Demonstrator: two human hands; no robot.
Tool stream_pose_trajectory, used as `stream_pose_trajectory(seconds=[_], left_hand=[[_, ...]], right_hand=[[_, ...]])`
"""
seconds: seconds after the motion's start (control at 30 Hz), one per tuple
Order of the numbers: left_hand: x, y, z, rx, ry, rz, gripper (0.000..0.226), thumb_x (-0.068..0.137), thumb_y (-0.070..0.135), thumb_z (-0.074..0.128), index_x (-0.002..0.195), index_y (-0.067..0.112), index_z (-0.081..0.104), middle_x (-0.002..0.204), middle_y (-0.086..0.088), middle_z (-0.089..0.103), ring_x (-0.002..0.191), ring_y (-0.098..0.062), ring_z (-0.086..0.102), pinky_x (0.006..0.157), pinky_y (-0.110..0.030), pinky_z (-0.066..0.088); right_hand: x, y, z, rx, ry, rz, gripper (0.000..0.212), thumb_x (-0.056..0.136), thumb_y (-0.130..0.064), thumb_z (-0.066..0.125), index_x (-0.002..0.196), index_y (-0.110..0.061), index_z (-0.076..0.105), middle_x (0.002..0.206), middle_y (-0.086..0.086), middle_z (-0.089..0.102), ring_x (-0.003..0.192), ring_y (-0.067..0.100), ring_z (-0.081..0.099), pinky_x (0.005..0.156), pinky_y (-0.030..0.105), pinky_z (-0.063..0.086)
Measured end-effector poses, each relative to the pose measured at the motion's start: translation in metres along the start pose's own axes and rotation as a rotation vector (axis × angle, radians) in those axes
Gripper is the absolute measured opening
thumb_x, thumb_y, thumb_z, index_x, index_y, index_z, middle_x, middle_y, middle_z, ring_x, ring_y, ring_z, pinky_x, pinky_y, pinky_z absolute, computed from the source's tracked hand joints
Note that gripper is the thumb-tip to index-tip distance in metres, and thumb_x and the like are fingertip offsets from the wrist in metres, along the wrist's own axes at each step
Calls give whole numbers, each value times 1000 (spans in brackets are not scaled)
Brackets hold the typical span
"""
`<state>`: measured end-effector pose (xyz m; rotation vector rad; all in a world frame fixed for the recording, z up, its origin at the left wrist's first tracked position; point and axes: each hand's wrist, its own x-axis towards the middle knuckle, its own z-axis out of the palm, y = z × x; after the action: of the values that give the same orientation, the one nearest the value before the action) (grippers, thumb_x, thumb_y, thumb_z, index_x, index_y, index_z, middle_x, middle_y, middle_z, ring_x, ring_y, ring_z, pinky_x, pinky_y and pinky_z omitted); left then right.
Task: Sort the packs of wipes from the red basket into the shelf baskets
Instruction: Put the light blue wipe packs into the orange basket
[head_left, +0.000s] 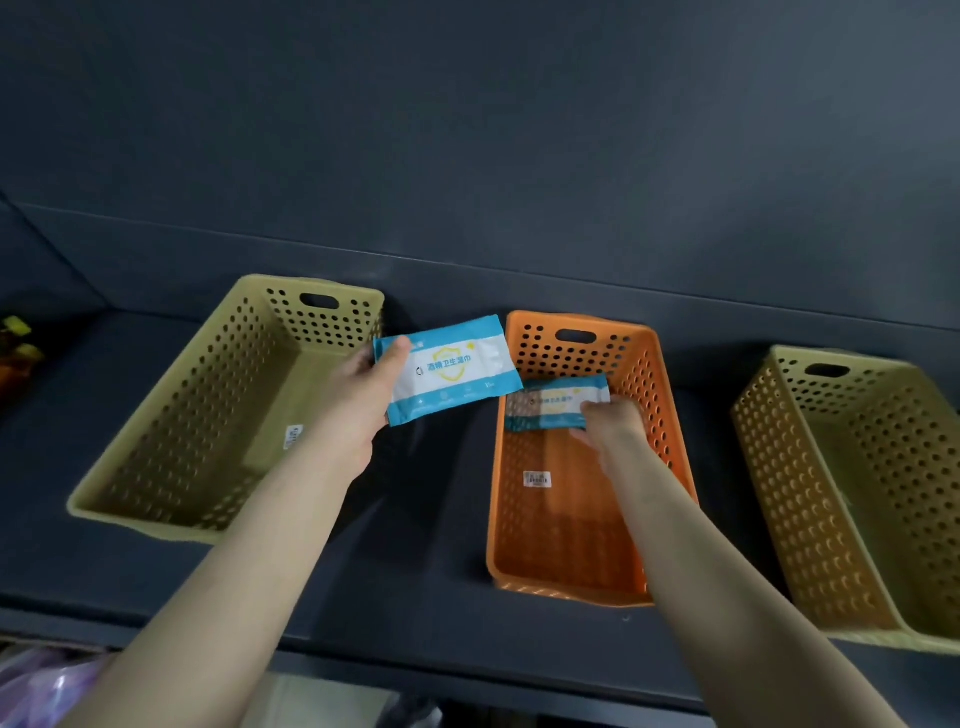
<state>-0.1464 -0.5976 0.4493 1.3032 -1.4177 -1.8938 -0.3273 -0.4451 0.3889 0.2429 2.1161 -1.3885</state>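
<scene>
Left hand (371, 375) pinches the first pack (453, 370) of wipes at its left end, thumb on top; the fingers underneath are hidden. This pack is blue and white with a yellow shield print, face up and tilted. It is held in the air over the gap between the left yellow basket (140, 522) and the orange basket (566, 587), its right corner overlapping the orange basket's far left corner in the view. Right hand (614, 422) reaches down into the orange basket, fingers curled round the right end of the second pack (549, 406), same blue and white kind. That pack sits low inside, toward the far end, but cannot tell if it touches the basket floor. Three perforated baskets stand in a row on a dark shelf (431, 545), apart from each other: yellow on the left, orange in the middle, right yellow basket (800, 519) partly cut off by the frame edge. Each has a handle slot in its far wall. A white sticker (293, 436) is on the left yellow basket's floor, and another sticker (536, 479) on the orange basket's floor. Both forearms are bare. A dark wall runs behind the shelf. Blurred yellow and orange items (18, 353) show at the far left edge, and something purple and plastic (47, 680) below the shelf at bottom left.
</scene>
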Motion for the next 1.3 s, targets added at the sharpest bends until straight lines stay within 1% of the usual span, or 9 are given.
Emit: stream_pose_trajectory(seconds=[0.13,0.33,0.57,0.67,0.77,0.87,0.97,1.2,1.3], left_hand=[[3,0,-2,-8,-23,-17,21,92,41,59,101,22,61,100,0,71,96,-18,68,95,-45,53],[4,7,2,-11,-73,-25,32,92,41,59,114,18,58,98,1,70,94,-15,67,91,-40,54],[-3,12,40,83,-317,72,17,95,36,57,103,22,63,102,-1,72,92,-15,70,84,-38,58],[1,4,56,132,-340,211,13,95,32,58,101,25,66,105,0,71,98,-17,68,86,-37,56],[12,-6,56,428,-251,446,33,95,35,57,127,28,57,135,3,48,109,-8,54,88,-19,44],[18,-17,53,612,-361,421,56,98,39,50,149,29,31,157,5,22,139,-15,32,112,-36,33],[19,-27,53,656,-481,377,56,101,41,39,153,28,20,161,9,12,147,-11,13,118,-33,14],[13,-23,56,530,-534,280,51,104,36,35,152,36,18,156,12,26,142,-7,26,102,-20,22],[11,-23,56,505,-535,262,51,104,36,33,152,36,17,157,11,26,141,-8,27,99,-20,23]], right_hand=[[-8,-4,-2,-124,13,-69,29,98,-19,51,126,-12,54,122,11,63,109,25,62,89,35,52],[-30,-16,-16,-231,48,-257,31,99,-38,48,121,-18,57,108,5,66,87,15,62,65,25,49],[-71,-30,-39,145,-504,-261,38,91,-39,61,122,-17,57,114,1,71,104,18,69,90,36,56],[-76,-29,-43,111,-335,-310,17,89,-17,67,104,-11,61,108,7,70,98,19,70,86,37,58],[-70,-24,-56,41,-112,-333,14,90,-12,65,102,-11,59,110,9,67,95,18,69,77,33,60],[-70,-16,-60,-196,-4,-336,20,91,-9,61,111,-9,59,111,7,67,92,15,68,65,23,59],[-66,-7,-42,-290,9,-201,23,92,-7,59,115,-9,56,108,4,64,81,12,66,56,20,56],[-54,14,-25,-232,-77,110,20,95,-7,55,114,-6,55,117,12,63,95,22,66,64,27,58],[-46,18,-25,-435,-42,85,21,96,-11,54,116,-8,55,112,11,62,99,23,64,85,38,57]])
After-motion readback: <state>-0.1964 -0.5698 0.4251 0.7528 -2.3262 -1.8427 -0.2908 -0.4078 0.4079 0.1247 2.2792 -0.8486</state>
